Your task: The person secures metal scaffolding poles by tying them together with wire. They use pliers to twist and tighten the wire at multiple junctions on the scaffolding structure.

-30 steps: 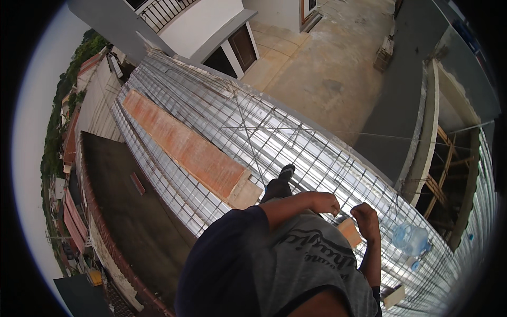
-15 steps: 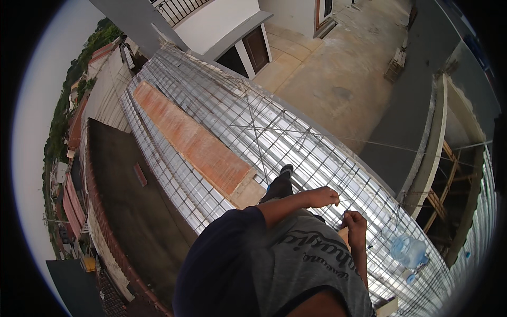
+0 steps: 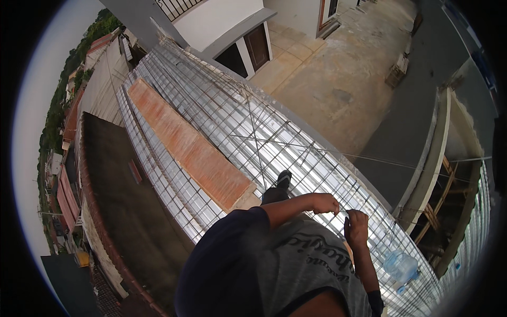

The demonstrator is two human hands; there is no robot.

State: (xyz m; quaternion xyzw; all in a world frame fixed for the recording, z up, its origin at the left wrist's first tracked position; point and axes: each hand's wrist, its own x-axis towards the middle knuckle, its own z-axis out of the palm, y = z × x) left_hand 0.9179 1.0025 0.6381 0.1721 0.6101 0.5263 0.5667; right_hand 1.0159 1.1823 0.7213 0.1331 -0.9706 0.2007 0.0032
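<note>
Both of my hands are in front of my body, close together above the steel bar mesh (image 3: 296, 153). My left hand (image 3: 323, 203) is closed in a pinch, and a thin, pale strand seems to run from its fingers toward the other hand. My right hand (image 3: 358, 223), just to its right, is also closed, with its fingertips raised; what it holds is too small to make out. Beneath the mesh lies shiny ribbed metal sheeting (image 3: 269, 174). My shoe (image 3: 284, 179) rests on the mesh ahead of my left forearm.
A long reddish board (image 3: 193, 148) lies on the mesh at the left. At the right stands a clear blue water jug (image 3: 401, 266). Beyond the deck's far edge, a concrete yard (image 3: 338, 79) lies lower down. A framed opening (image 3: 449, 201) drops away at the right.
My right hand has risen slightly and its forearm shows more. My hands are a little closer together. The whole view has shifted slightly with my head.
</note>
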